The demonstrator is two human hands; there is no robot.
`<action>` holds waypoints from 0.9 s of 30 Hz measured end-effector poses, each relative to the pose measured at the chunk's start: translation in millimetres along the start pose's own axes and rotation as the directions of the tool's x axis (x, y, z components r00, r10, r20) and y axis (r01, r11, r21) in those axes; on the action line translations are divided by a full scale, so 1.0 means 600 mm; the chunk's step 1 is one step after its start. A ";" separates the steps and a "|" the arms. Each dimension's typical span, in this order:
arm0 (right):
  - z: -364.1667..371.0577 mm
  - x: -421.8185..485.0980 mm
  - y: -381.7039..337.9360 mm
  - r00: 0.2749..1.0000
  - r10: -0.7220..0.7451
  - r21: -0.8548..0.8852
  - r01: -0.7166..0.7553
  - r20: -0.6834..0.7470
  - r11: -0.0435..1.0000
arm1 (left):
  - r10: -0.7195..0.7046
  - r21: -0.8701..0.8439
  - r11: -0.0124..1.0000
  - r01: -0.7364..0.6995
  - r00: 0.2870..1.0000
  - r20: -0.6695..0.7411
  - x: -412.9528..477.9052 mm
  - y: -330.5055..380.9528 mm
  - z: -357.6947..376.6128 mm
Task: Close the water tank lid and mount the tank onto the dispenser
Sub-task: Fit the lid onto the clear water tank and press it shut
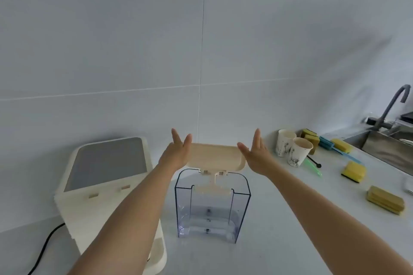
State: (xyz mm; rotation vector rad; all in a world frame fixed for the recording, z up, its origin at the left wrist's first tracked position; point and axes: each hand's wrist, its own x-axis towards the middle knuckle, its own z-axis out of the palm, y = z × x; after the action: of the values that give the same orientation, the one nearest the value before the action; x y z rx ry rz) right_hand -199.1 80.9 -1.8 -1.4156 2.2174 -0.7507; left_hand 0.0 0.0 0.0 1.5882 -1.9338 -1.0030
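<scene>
A clear plastic water tank [212, 207] stands upright on the white counter in the middle. Its cream lid [215, 155] is swung up and open on its hinge at the tank's back edge. My left hand [176, 152] rests flat against the lid's left end, fingers spread. Against the right end lies my right hand [257, 152], also flat with fingers apart. Neither hand curls around the lid. The cream dispenser [107, 185] with a grey top panel stands to the tank's left, apart from it.
Two paper cups [292, 152] stand to the right of the tank. Several yellow sponges [354, 172] and brushes lie further right. A steel sink [384, 147] with a grey tap [393, 105] is at the far right. A black cable [44, 250] runs from the dispenser.
</scene>
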 end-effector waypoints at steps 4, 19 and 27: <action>0.018 0.005 0.005 0.989 0.135 0.275 -0.146 0.061 0.950 | -0.160 -0.117 0.979 0.167 0.985 0.066 0.019 -0.004 0.010; 0.053 0.034 0.013 0.954 0.289 0.541 -0.283 0.076 0.792 | -0.188 -0.238 0.954 0.183 0.982 0.000 0.044 -0.012 0.009; 0.051 0.009 0.017 0.965 0.259 0.577 -0.226 0.026 0.785 | -0.149 -0.245 0.962 0.123 0.985 -0.092 0.025 -0.014 0.010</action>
State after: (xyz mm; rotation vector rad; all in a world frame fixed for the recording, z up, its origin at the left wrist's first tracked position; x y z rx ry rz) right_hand -190.2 72.7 -32.3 -0.7964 1.9093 -1.2428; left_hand -2.6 -13.6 -11.9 1.6171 -1.5828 -1.1316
